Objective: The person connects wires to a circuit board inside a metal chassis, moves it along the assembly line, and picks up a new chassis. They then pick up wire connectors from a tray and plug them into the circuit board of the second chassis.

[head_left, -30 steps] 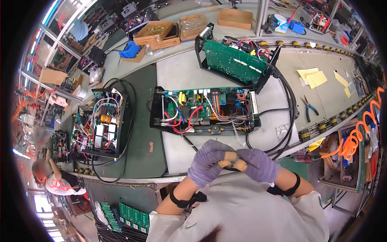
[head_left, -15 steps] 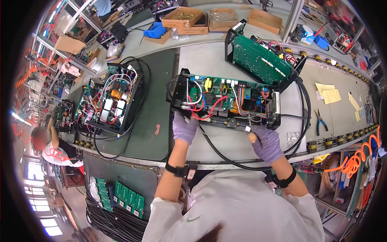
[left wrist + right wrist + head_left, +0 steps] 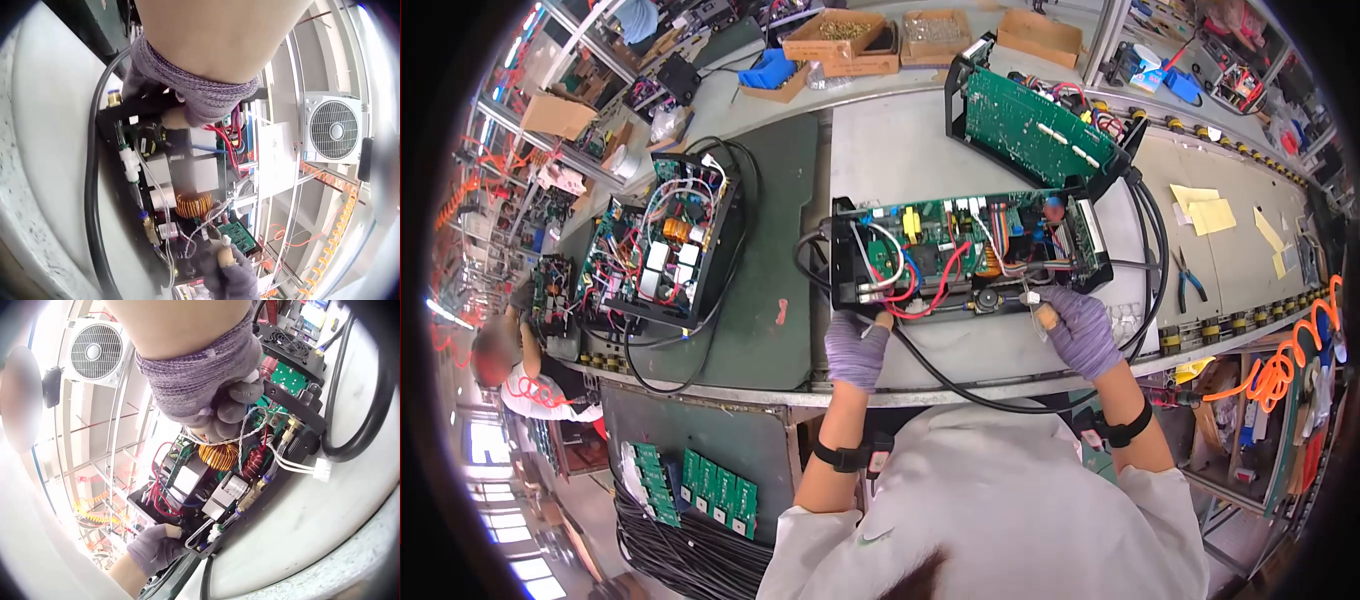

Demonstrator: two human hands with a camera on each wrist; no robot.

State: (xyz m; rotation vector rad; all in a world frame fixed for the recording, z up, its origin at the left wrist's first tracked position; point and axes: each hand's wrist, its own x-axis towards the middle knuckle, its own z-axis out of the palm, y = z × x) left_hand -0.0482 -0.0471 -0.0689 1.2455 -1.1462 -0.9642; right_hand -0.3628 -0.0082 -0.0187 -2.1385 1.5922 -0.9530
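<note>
An open electronics unit (image 3: 960, 262), a black chassis with green boards and coloured wires, lies in front of me. My left hand (image 3: 857, 352), in a purple glove with bare thumb tip, grips its front left corner; its fingers are partly hidden behind the chassis. At the front right, my right hand (image 3: 1084, 332), gloved likewise, pinches a small white plug connector (image 3: 1030, 298) on thin wires. The right wrist view shows another white connector (image 3: 322, 469) hanging outside the chassis on white wires. A copper coil (image 3: 219, 456) sits inside, below the right hand's fingers.
A second unit (image 3: 1045, 125) stands tilted behind, and a third (image 3: 665, 245) sits on the green mat (image 3: 775, 300) at left. Black cable (image 3: 960, 385) loops along the front edge. Pliers (image 3: 1190, 280) and yellow paper (image 3: 1212, 214) lie right. Cardboard boxes (image 3: 1040, 38) stand behind.
The hands were together in front of the body, then parted to the unit's two front corners. The right hand has since shifted slightly right with the white connector.
</note>
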